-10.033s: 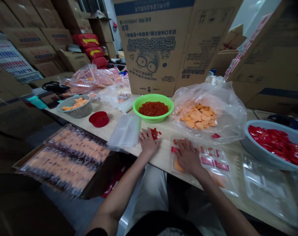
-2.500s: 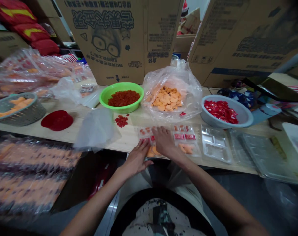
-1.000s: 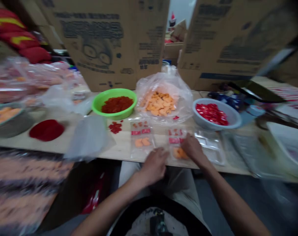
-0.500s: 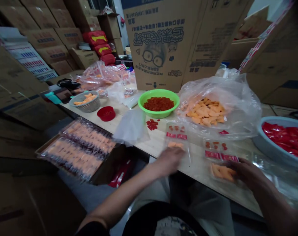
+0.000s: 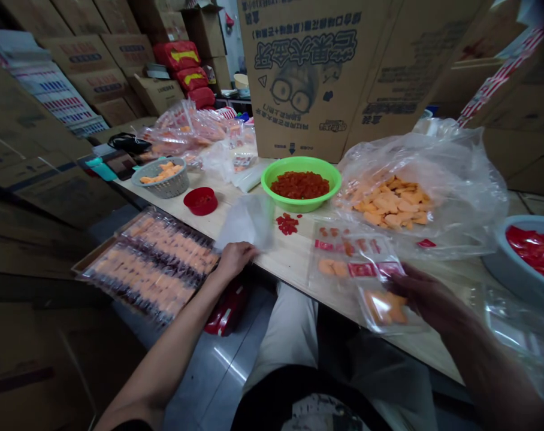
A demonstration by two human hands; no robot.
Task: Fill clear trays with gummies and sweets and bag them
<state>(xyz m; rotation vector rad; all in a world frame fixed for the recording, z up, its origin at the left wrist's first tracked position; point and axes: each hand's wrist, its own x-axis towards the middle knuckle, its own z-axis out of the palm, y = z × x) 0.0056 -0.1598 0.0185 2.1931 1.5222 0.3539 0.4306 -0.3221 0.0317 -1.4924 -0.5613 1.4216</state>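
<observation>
My left hand (image 5: 236, 258) is closed, its fingertips pinching the near edge of a clear plastic bag (image 5: 244, 218) at the table's front edge. My right hand (image 5: 422, 293) grips the right side of a clear compartment tray (image 5: 382, 299) holding orange pieces, red packets and small red-orange pieces. This tray is raised and tilted, partly covering a similar filled tray (image 5: 330, 267) lying on the table. Small red gummy pieces (image 5: 287, 224) lie loose between the bag and the trays.
Behind stand a green bowl (image 5: 301, 203) of red-orange pieces and an open plastic bag (image 5: 461, 197) of orange pieces. A blue-grey basin (image 5: 501, 254) of red packets is at right. A red lid (image 5: 201, 202) and a basket (image 5: 173, 184) stand left. Packed trays (image 5: 150, 263) fill a carton below.
My left hand has moved left from the nearer tray to the plastic bag. My right hand has lifted its tray and shifted it left over the other tray.
</observation>
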